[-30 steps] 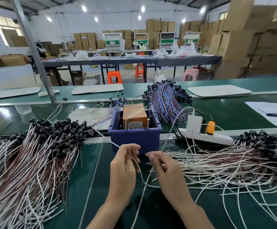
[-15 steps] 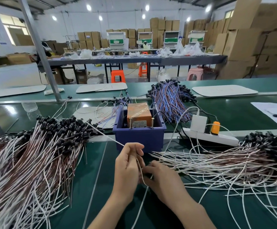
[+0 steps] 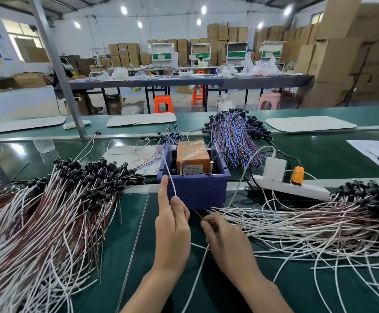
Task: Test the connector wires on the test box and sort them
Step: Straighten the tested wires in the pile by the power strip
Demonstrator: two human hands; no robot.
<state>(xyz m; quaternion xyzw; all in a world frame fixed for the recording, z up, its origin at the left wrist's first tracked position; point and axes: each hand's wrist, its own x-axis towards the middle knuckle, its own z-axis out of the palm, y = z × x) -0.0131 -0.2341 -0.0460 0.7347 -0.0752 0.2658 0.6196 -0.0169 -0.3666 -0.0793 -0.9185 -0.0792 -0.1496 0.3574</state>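
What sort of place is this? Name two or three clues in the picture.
Probably a factory assembly and testing hall: long green conveyor benches, large piles of connector wires beside a test box, and stacked cardboard cartons along the back.

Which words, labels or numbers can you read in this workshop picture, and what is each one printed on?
None can be read with certainty.
The label on the orange test box: printed lines, too blurred.
The blue poster on the left wall: too small.
Faint writing on the white board across the belt: illegible.
Stickers on the stacked cartons: too small.
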